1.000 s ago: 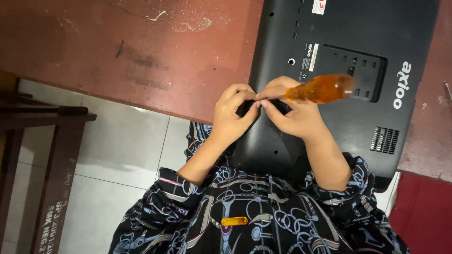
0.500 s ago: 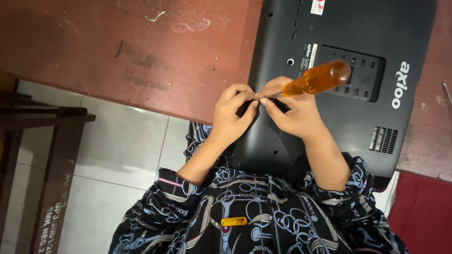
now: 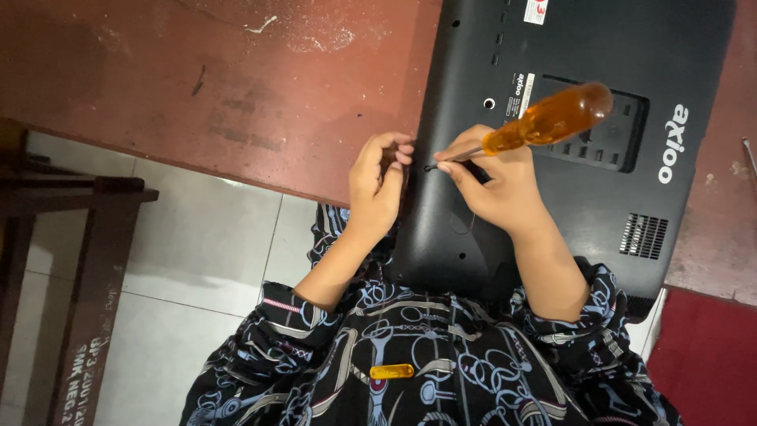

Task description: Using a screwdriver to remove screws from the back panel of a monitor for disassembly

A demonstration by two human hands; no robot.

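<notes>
Screwdriver (image 3: 536, 126) with an orange translucent handle is held in the right hand (image 3: 493, 185), which is closed around the thin metal shaft near its tip. The handle is pointed up and away from this hand, to its outer side, and the tip is placed at the left edge of a black monitor back cover (image 3: 694, 71), just in front of the fingertips. The monitor is laid face down, and most of it is found under and beyond the right hand; the lower edge is reaching over the table edge toward the body.

Just beside the right hand, on its inner side, the left hand (image 3: 377, 185) is seen. Its fingers are curled and the fingertips are pinched together close to the screwdriver tip; whether something small is held between them cannot be told. This hand is placed at the monitor edge, partly above the red-brown wooden table (image 3: 197, 87), which is spread beyond and outward of it.

Below both hands, dark sleeves with a light pattern (image 3: 410, 363) are seen. Outward of the left hand, light floor tiles (image 3: 197, 260) and a dark wooden bench (image 3: 71, 260) are visible.
</notes>
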